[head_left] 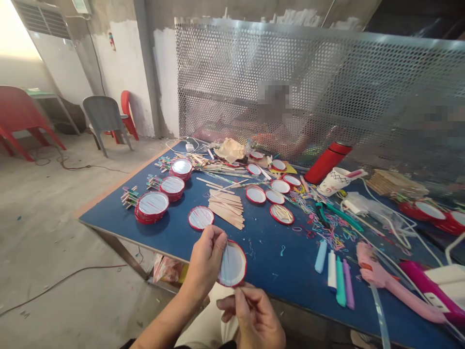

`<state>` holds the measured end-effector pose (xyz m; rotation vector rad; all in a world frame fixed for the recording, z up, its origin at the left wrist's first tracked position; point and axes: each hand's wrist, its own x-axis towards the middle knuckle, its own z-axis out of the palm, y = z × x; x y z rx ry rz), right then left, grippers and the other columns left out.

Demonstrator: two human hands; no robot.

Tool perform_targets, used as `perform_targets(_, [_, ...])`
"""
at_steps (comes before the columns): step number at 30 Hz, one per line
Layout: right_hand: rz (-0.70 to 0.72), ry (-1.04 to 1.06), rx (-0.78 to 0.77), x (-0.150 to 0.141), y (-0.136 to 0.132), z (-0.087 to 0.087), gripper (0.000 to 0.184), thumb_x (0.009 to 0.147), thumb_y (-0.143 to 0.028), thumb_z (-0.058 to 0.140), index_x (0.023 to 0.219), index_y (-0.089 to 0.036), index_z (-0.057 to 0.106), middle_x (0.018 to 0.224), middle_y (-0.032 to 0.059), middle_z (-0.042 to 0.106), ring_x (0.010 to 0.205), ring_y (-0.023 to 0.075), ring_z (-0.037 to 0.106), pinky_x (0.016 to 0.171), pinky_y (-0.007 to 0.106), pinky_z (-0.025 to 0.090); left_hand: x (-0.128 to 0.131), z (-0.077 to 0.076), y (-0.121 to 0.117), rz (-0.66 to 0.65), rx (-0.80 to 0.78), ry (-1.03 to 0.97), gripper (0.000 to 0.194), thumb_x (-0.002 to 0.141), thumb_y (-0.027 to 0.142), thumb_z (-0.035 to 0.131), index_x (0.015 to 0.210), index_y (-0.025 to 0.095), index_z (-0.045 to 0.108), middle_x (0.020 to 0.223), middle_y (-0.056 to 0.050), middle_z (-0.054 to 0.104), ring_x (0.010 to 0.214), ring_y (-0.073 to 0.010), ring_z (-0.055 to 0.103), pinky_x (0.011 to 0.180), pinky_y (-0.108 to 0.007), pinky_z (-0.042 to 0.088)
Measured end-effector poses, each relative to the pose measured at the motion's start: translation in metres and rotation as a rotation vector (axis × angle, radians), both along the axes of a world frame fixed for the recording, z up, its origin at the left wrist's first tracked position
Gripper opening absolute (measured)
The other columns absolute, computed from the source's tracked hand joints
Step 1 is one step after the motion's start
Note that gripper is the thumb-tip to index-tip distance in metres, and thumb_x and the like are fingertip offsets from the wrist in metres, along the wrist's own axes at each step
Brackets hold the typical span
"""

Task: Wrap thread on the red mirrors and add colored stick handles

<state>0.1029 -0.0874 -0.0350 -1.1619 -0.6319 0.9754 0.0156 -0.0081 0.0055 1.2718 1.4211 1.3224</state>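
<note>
Red-rimmed jar lid [237, 264], with pale strands across its white inside, is seen in the head view at the near edge of the blue table [269, 266], its left side gripped by the left hand [207, 252]. Curled fingers of the right hand [257, 315] sit at its lower rim; whether they pinch anything, I cannot tell. Beyond, a second strung lid [201, 218] lies just beside flat wooden sticks [225, 208].
</note>
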Motion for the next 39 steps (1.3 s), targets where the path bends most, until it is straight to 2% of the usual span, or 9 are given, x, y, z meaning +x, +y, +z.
perform_targets(4, [-0.024, -0.076, 0.046, 0.015, 0.004, 0.001, 0.041, 0.083, -0.055, 0.078, 0.068, -0.019, 0.066, 0.065, 0.0040, 0.074, 0.045, 0.0115, 0.060, 0.042, 0.019, 0.045, 0.000, 0.002, 0.000, 0.009, 0.002, 0.008, 0.023, 0.090, 0.043, 0.051, 0.080, 0.023, 0.053, 0.063, 0.007, 0.045, 0.059, -0.0145, 0.041, 0.056, -0.026, 0.033])
perform_targets(7, [0.052, -0.161, -0.016, 0.021, 0.008, 0.003, 0.040, 0.088, -0.056, 0.072, 0.099, -0.018, 0.071, 0.061, 0.0023, 0.072, 0.035, 0.0110, 0.052, 0.036, 0.021, 0.041, 0.001, 0.003, -0.002, -0.018, 0.010, 0.026, 0.023, 0.091, 0.043, 0.051, 0.082, 0.022, 0.055, 0.064, 0.007, 0.047, 0.060, -0.0144, 0.042, 0.057, -0.025, 0.034])
perform_targets(10, [0.133, -0.209, 0.007, 0.023, 0.013, 0.003, 0.051, 0.091, -0.056, 0.068, 0.124, -0.016, 0.066, 0.075, 0.0059, 0.078, 0.038, 0.0127, 0.055, 0.041, 0.025, 0.050, 0.000, 0.004, -0.003, -0.049, 0.035, 0.045, 0.023, 0.092, 0.041, 0.051, 0.082, 0.021, 0.056, 0.067, 0.005, 0.052, 0.061, -0.0141, 0.046, 0.058, -0.024, 0.036])
perform_targets(14, [0.166, -0.335, 0.083, 0.029, 0.022, -0.004, 0.042, 0.096, -0.051, 0.063, 0.122, -0.018, 0.069, 0.100, 0.0104, 0.081, 0.047, 0.0121, 0.062, 0.049, 0.024, 0.056, -0.003, 0.003, -0.003, -0.118, 0.057, 0.051, 0.020, 0.093, 0.037, 0.052, 0.081, 0.021, 0.057, 0.066, 0.006, 0.052, 0.059, -0.0127, 0.045, 0.056, -0.023, 0.035])
perform_targets(20, [0.050, -0.630, 0.165, 0.037, 0.026, -0.016, 0.034, 0.101, -0.042, 0.057, 0.119, -0.019, 0.074, 0.104, 0.0104, 0.082, 0.081, 0.0188, 0.079, 0.073, 0.023, 0.062, -0.005, -0.004, -0.004, -0.144, 0.026, 0.045, 0.019, 0.095, 0.034, 0.053, 0.080, 0.022, 0.058, 0.061, 0.008, 0.045, 0.053, -0.0118, 0.040, 0.049, -0.022, 0.030])
perform_targets(24, [0.041, -0.748, 0.207, 0.037, 0.025, -0.015, 0.031, 0.102, -0.036, 0.054, 0.118, -0.019, 0.075, 0.104, 0.0086, 0.082, 0.084, 0.0173, 0.080, 0.076, 0.020, 0.061, -0.004, -0.003, -0.005, -0.137, 0.012, 0.046, 0.021, 0.095, 0.037, 0.052, 0.083, 0.022, 0.059, 0.061, 0.008, 0.046, 0.052, -0.0119, 0.040, 0.048, -0.022, 0.031])
perform_targets(30, [0.062, -0.644, 0.192, 0.036, 0.025, -0.013, 0.030, 0.100, -0.037, 0.057, 0.118, -0.022, 0.076, 0.109, 0.0086, 0.082, 0.088, 0.0179, 0.079, 0.076, 0.021, 0.061, -0.006, 0.010, -0.004, -0.167, 0.036, 0.108, 0.019, 0.091, 0.034, 0.053, 0.078, 0.022, 0.059, 0.065, 0.005, 0.056, 0.059, -0.0133, 0.048, 0.055, -0.022, 0.037])
perform_targets(35, [0.080, -0.387, 0.088, 0.033, 0.023, -0.010, 0.037, 0.096, -0.047, 0.064, 0.117, -0.018, 0.074, 0.097, 0.0093, 0.082, 0.051, 0.0124, 0.065, 0.048, 0.021, 0.056, -0.004, 0.008, -0.001, -0.149, 0.017, 0.051, 0.014, 0.093, 0.032, 0.054, 0.088, 0.022, 0.062, 0.066, 0.004, 0.064, 0.062, -0.0151, 0.058, 0.061, -0.024, 0.044])
perform_targets(39, [0.021, -0.241, 0.039, 0.034, 0.025, -0.003, 0.042, 0.090, -0.051, 0.071, 0.116, -0.018, 0.069, 0.091, 0.0079, 0.080, 0.047, 0.0106, 0.059, 0.044, 0.021, 0.051, -0.005, 0.002, -0.001, -0.065, 0.056, -0.044, 0.018, 0.097, 0.035, 0.052, 0.096, 0.021, 0.063, 0.076, -0.001, 0.071, 0.071, -0.0177, 0.065, 0.068, -0.026, 0.049])
